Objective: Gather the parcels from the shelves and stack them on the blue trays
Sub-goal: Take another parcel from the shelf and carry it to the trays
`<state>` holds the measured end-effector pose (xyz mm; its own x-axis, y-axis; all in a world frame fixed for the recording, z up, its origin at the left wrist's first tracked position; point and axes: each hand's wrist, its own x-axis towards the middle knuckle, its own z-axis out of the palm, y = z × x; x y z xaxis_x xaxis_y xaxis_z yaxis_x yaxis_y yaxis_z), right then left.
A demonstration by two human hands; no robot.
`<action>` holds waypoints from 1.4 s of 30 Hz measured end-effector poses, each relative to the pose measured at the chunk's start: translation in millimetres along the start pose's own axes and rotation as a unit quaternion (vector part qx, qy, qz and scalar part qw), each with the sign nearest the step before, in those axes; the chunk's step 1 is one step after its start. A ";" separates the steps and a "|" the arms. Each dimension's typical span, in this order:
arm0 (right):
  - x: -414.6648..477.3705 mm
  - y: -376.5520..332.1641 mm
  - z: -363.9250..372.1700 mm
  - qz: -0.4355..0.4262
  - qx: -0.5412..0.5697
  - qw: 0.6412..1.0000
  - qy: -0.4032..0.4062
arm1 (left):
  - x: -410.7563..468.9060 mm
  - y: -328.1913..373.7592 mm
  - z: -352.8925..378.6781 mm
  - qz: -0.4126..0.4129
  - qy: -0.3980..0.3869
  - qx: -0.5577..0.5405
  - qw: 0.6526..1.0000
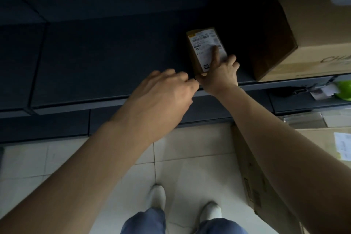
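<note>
On the dark shelf in front of you, right of its middle and close to the front edge, lies the small parcel, a brown box with a white printed label on its top face. Your right hand has hold of it at the near end. The index finger lies straight along the label, the thumb is tucked under the near left corner, and the other fingers curl round the right edge. In this dim light the grip looks like a pinch across the end of the box, though you cannot see how much of its weight the hand bears.

Your left hand hangs just left of the right one, above the shelf's front edge. Its fingers are loosely bent, their tips almost touching the right thumb, and it holds nothing. It is apart from the parcel.

Right of the parcel, on the same shelf, stands a large carton, near but not touching. A second carton stands on the pale tiled floor below, partly behind your right forearm. At the far right edge a green object shows on a lower level, too blurred to name. Your two white shoes stand on the tiles.
</note>
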<state>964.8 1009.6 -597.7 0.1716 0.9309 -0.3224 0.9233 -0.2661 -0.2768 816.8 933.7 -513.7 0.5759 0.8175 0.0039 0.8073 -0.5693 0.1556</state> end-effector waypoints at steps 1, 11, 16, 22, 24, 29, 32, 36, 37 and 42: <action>-7.8 -1.7 -5.2 -0.006 0.001 1.000 -0.005 | -1.4 2.9 -5.2 0.001 0.004 -0.003 1.000; -131.2 -27.7 -85.4 -0.091 -0.014 0.987 -0.129 | -47.4 56.3 -111.7 -0.038 -0.014 -0.035 0.999; -200.1 -51.5 -144.1 -0.139 -0.036 0.976 -0.166 | -77.2 83.5 -181.1 -0.083 -0.052 0.003 0.995; -266.4 -99.7 -235.6 -0.254 -0.028 0.959 -0.120 | -121.0 105.8 -290.4 -0.107 0.037 0.040 0.993; -287.5 -118.4 -271.8 -0.285 0.001 0.953 -0.105 | -139.6 111.7 -324.3 -0.127 0.074 0.058 0.987; -338.0 -157.1 -351.0 -0.369 0.055 0.927 -0.049 | -199.8 126.8 -402.9 -0.176 0.178 0.126 0.960; -370.0 -188.1 -373.4 -0.419 0.063 0.905 -0.032 | -240.8 136.0 -438.2 -0.228 0.203 0.161 0.938; -413.0 -238.1 -385.6 -0.506 0.059 0.860 -0.027 | -297.9 142.3 -471.5 -0.298 0.220 0.211 0.905; -423.9 -252.4 -386.2 -0.525 0.059 0.849 -0.029 | -313.1 143.3 -478.8 -0.317 0.224 0.218 0.896; -481.8 -327.7 -379.0 -0.605 0.072 0.791 -0.058 | -390.1 140.9 -510.3 -0.414 0.230 0.247 0.846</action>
<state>709.7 743.1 -8.6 -0.8485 0.4985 0.1776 0.3376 0.7684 -0.5437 639.9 578.7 10.8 -0.2319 0.8364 0.4966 0.9304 0.3397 -0.1376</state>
